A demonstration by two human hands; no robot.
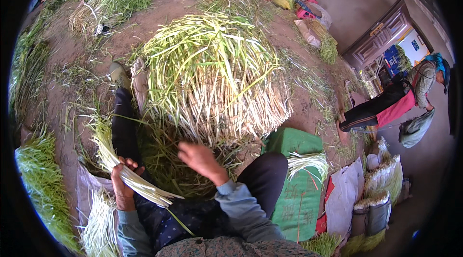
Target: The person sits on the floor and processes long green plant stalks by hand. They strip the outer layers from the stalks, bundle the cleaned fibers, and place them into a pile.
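Observation:
My left hand [124, 177] is closed around a bunch of pale green-white leafy stalks [139, 184], whose greener ends point up and away from me. My right hand [202, 161] is slightly blurred, with its fingers partly curled, over the leaf litter between my legs; nothing is plainly seen in it. Just beyond it lies a large heap of long stalks [224, 105], green at the far side and whitish at the near side. Clean white stalks [97, 221] lie on a pale sack by my left side. A smaller bunch [307, 164] rests on a green woven sack [296, 213] by my right knee.
Green leaves [43, 192] are piled at the left edge, and another leafy heap [112, 4] lies farther off. Wrapped stalk bundles [378, 213] stand at the lower right. A person [401, 90] bends over near the open door [383, 32], holding a grey-green bag [416, 128].

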